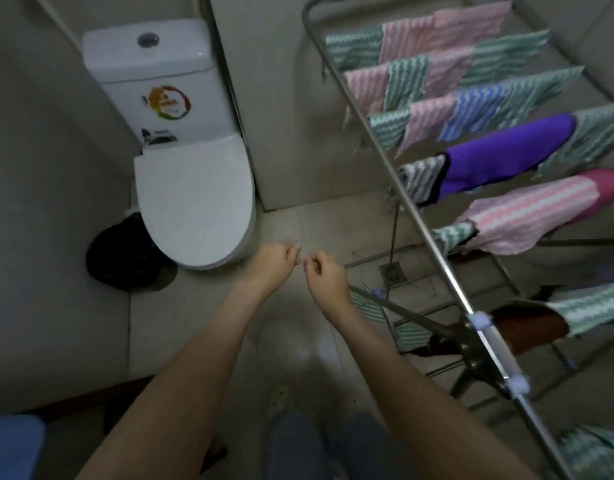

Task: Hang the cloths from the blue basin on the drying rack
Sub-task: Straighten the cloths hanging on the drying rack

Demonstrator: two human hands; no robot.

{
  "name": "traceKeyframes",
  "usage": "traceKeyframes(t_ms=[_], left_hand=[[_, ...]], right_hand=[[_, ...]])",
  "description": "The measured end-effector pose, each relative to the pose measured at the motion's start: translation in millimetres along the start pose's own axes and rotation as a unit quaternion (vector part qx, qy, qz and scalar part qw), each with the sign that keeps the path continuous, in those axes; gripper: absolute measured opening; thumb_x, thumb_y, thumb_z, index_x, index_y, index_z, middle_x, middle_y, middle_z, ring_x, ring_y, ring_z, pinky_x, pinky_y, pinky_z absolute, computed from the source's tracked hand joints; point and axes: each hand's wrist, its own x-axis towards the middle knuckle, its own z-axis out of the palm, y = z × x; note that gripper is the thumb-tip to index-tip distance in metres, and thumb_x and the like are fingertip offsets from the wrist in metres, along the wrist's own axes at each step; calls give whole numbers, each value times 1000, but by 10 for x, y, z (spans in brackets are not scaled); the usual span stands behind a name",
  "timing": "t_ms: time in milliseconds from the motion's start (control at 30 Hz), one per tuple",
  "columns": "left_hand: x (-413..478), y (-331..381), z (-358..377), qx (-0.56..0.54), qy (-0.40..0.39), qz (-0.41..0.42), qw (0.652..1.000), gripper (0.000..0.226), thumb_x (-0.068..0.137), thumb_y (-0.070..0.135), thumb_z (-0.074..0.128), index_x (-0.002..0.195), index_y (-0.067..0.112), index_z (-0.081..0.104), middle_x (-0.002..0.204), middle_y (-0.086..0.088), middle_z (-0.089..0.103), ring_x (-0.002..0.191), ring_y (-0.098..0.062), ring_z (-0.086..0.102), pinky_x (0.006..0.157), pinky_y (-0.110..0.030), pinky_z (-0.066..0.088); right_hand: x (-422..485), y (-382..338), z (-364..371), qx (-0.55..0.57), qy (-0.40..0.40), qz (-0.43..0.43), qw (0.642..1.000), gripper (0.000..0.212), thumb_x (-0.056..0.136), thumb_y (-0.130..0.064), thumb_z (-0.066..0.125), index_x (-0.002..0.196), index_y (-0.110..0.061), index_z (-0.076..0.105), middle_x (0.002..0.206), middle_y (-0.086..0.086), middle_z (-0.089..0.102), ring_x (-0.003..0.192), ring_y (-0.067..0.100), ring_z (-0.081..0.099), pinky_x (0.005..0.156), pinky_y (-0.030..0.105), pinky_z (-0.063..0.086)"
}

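The metal drying rack [420, 216] fills the right side, its rails covered with several striped green, pink and blue cloths and a purple cloth [506, 150]. A blue shape at the bottom left corner may be the blue basin [11, 445]. My left hand [274, 263] and my right hand [324, 275] are stretched out side by side over the floor, left of the rack, fingers loosely curled, with nothing visible in either. The two hands nearly touch at the fingertips.
A white toilet [194, 202] with its lid down stands at the back left, a black bin bag [122, 258] beside it. A floor drain [390, 271] lies under the rack. My legs and a shoe show at the bottom.
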Motion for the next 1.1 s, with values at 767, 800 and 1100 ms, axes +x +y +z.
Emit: traceKeyframes(t_ms=[767,800,1100], left_hand=[[2230,-2531,3645,-12,-216,-7,976,31,97,20,44,114,7,66,121,-11,63,111,-27,57,94,-30,44],[2313,-2648,3799,-6,-216,-4,976,30,98,20,43,114,8,65,121,-10,62,111,-27,57,93,-31,43],[2671,-3198,4564,29,-223,15,974,29,98,17,40,113,2,59,115,-15,61,104,-27,56,85,-33,44]], right_hand=[[1702,4524,2187,-96,-67,174,978,8,93,-8,46,96,-8,54,94,11,58,89,23,54,73,27,40],[1787,4735,2267,-120,-76,178,974,15,93,-7,45,105,-6,53,100,13,58,93,26,56,77,30,42],[2057,5961,2592,-377,-162,103,906,18,85,-2,49,102,-8,49,103,17,55,100,32,57,74,31,41]])
